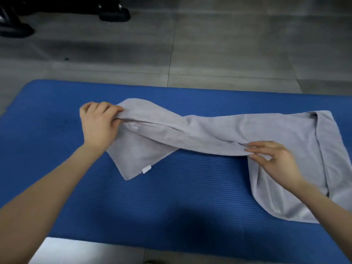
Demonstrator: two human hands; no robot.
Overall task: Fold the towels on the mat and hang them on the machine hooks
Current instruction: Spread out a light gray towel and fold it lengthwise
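One grey tiled floor (228,44) carries a ribbed blue foam mat (171,206). Across the mat lies a long pale grey towel (209,134), twisted mid-length. The left hand (99,126) grips its left end with curled fingers. The right hand (276,159) pinches a fold near its right end. A small white tag (146,169) marks one corner.

Floor (228,44): grey tiles. It bore one blue ribbed mat (171,197), laid flat, and black equipment feet (114,14) at the far left. The mat bore one grey towel (209,132), twisted mid-length, with a white tag (146,169) at its near-left corner.
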